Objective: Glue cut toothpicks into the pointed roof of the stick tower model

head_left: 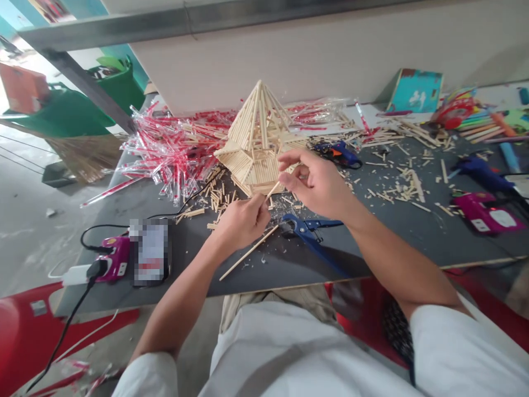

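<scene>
Table [190,240], dark grey and scattered with wood scraps, spreads before a seated person in a white shirt. Both hands are near the centre of the view, close together but apart from one another. The left hand [243,220], at 7 o'clock, pinches the lower end of a short thin stick [273,191] between thumb and fingers, the stick slanting up to the right. The right hand [316,182], at 2 o'clock, is curled, with its thumb at the stick's upper end and its forefinger raised above; whether it grips the stick, I cannot tell.

Just beyond the hands, at 12 o'clock, stands a pointed model [258,138] built of pale sticks, its base flaring outward.

A longer loose stick [248,253] lies at 6 o'clock, near a blue cutter [309,241] at 4 o'clock. A heap of red and clear wrappers [165,151] sits at 10 o'clock. At 8 o'clock are a phone [151,253] with a blurred screen and a purple socket block [118,258]. A blue and orange glue gun [342,153] lies at 2 o'clock; another purple socket block [487,214] is at 3 o'clock.
</scene>
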`<state>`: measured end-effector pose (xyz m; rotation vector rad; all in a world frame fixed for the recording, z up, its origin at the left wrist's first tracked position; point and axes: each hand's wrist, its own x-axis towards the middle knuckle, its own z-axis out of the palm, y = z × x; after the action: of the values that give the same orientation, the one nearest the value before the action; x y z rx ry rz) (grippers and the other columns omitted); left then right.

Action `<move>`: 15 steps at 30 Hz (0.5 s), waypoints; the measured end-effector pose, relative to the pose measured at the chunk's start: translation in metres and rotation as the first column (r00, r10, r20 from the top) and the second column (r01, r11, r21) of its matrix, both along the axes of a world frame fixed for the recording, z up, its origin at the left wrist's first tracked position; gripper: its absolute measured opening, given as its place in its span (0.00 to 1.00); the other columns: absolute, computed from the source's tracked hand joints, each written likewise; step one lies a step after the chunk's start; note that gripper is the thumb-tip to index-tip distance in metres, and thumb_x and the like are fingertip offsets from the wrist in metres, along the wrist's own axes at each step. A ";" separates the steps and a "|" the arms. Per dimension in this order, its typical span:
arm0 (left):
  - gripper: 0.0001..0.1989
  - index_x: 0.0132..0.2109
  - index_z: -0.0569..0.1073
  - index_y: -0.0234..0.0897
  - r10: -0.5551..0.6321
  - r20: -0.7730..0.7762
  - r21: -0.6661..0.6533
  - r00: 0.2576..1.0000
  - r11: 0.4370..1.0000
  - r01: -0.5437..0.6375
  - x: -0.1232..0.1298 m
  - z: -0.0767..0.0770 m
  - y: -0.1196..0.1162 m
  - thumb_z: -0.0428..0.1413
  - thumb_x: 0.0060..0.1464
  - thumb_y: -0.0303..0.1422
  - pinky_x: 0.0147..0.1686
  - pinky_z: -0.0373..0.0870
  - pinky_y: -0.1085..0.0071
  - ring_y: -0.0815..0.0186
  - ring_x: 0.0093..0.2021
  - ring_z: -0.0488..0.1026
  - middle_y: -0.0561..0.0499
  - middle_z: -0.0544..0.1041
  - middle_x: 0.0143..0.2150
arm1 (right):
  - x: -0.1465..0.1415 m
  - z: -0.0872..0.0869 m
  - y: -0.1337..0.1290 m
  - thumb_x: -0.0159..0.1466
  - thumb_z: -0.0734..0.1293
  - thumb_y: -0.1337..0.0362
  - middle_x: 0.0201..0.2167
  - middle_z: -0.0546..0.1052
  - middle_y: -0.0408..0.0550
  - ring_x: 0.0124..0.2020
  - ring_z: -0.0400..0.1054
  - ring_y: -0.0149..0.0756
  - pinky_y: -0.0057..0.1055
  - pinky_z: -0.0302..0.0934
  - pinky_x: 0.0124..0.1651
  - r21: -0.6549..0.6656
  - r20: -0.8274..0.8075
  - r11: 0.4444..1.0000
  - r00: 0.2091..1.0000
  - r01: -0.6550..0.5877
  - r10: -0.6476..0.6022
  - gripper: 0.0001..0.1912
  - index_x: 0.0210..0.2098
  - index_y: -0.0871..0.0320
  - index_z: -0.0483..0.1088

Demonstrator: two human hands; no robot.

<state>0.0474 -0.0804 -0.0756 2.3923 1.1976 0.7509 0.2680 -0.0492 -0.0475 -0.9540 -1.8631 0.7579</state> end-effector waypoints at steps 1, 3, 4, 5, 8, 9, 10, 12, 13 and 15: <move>0.09 0.36 0.63 0.39 -0.033 -0.006 -0.001 0.999 0.999 0.033 -0.001 -0.003 -0.001 0.45 0.68 0.31 0.26 0.57 0.73 0.72 0.21 0.62 0.55 0.70 0.25 | 0.000 -0.008 -0.004 0.68 0.72 0.52 0.38 0.78 0.44 0.27 0.70 0.24 0.23 0.64 0.27 -0.051 -0.010 0.998 0.999 -0.040 0.040 0.18 0.51 0.55 0.73; 0.08 0.37 0.62 0.39 -0.073 -0.014 -0.007 0.997 0.997 0.073 -0.002 -0.009 -0.002 0.45 0.68 0.30 0.26 0.57 0.72 0.72 0.21 0.61 0.55 0.69 0.25 | -0.001 -0.023 -0.012 0.69 0.71 0.51 0.29 0.76 0.40 0.22 0.68 0.23 0.22 0.63 0.24 -0.162 -0.087 0.978 0.989 -0.135 0.122 0.15 0.46 0.56 0.74; 0.08 0.37 0.62 0.39 -0.085 -0.028 -0.010 0.996 0.996 0.085 -0.002 -0.012 -0.002 0.44 0.68 0.30 0.27 0.57 0.72 0.72 0.22 0.61 0.55 0.69 0.26 | -0.002 -0.030 -0.016 0.69 0.71 0.50 0.26 0.75 0.39 0.21 0.68 0.23 0.22 0.61 0.22 -0.209 -0.145 0.962 0.979 -0.175 0.146 0.15 0.43 0.56 0.74; 0.08 0.37 0.63 0.39 -0.089 -0.049 -0.012 0.995 0.996 0.089 -0.001 -0.015 -0.002 0.44 0.68 0.30 0.27 0.56 0.71 0.71 0.22 0.62 0.55 0.68 0.26 | -0.004 -0.037 -0.018 0.69 0.70 0.49 0.26 0.75 0.39 0.20 0.67 0.23 0.22 0.60 0.20 -0.243 -0.206 0.949 0.967 -0.200 0.151 0.16 0.42 0.56 0.73; 0.08 0.40 0.64 0.39 -0.071 -0.121 -0.022 0.990 0.997 0.068 0.002 -0.026 0.000 0.44 0.69 0.32 0.27 0.55 0.70 0.68 0.23 0.64 0.54 0.69 0.26 | -0.012 -0.055 -0.022 0.69 0.70 0.47 0.27 0.76 0.39 0.19 0.69 0.23 0.21 0.60 0.18 -0.274 -0.340 0.942 0.936 -0.195 0.095 0.18 0.42 0.56 0.70; 0.08 0.41 0.64 0.39 -0.066 -0.132 -0.027 0.989 0.998 0.063 0.003 -0.029 0.001 0.43 0.70 0.33 0.27 0.54 0.69 0.67 0.23 0.65 0.54 0.69 0.26 | -0.015 -0.061 -0.021 0.69 0.69 0.46 0.27 0.76 0.39 0.19 0.69 0.23 0.21 0.61 0.18 -0.273 -0.359 0.945 0.930 -0.181 0.075 0.18 0.41 0.55 0.70; 0.08 0.42 0.64 0.38 -0.061 -0.140 -0.031 0.988 0.998 0.057 0.004 -0.033 0.002 0.43 0.69 0.33 0.27 0.54 0.69 0.66 0.23 0.65 0.53 0.69 0.26 | -0.016 -0.066 -0.021 0.69 0.69 0.46 0.27 0.76 0.39 0.19 0.69 0.23 0.21 0.62 0.18 -0.270 -0.369 0.948 0.928 -0.169 0.060 0.18 0.41 0.55 0.69; 0.07 0.43 0.65 0.38 -0.058 -0.150 -0.043 0.987 0.998 0.052 0.005 -0.039 0.003 0.43 0.69 0.33 0.27 0.53 0.68 0.65 0.24 0.67 0.52 0.70 0.26 | -0.018 -0.074 -0.019 0.69 0.69 0.46 0.26 0.76 0.38 0.18 0.68 0.23 0.21 0.62 0.18 -0.267 -0.375 0.951 0.926 -0.153 0.044 0.18 0.40 0.55 0.69; 0.07 0.43 0.65 0.38 -0.057 -0.152 -0.050 0.987 0.998 0.050 0.006 -0.042 0.004 0.43 0.69 0.33 0.27 0.53 0.68 0.64 0.24 0.67 0.52 0.70 0.27 | -0.019 -0.077 -0.018 0.69 0.69 0.46 0.26 0.76 0.38 0.18 0.68 0.22 0.21 0.61 0.17 -0.267 -0.375 0.952 0.926 -0.150 0.041 0.18 0.40 0.55 0.69; 0.07 0.44 0.65 0.38 -0.056 -0.149 -0.065 0.987 0.997 0.047 0.007 -0.045 0.006 0.44 0.69 0.33 0.27 0.53 0.68 0.63 0.24 0.68 0.52 0.71 0.27 | -0.018 -0.080 -0.017 0.70 0.69 0.47 0.25 0.76 0.38 0.17 0.68 0.22 0.21 0.61 0.17 -0.265 -0.379 0.953 0.924 -0.148 0.038 0.18 0.40 0.55 0.69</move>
<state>0.0541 -0.0748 -0.1206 2.4551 1.1927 0.5178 0.2497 -0.0664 -0.1273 -0.8317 -1.4971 1.2077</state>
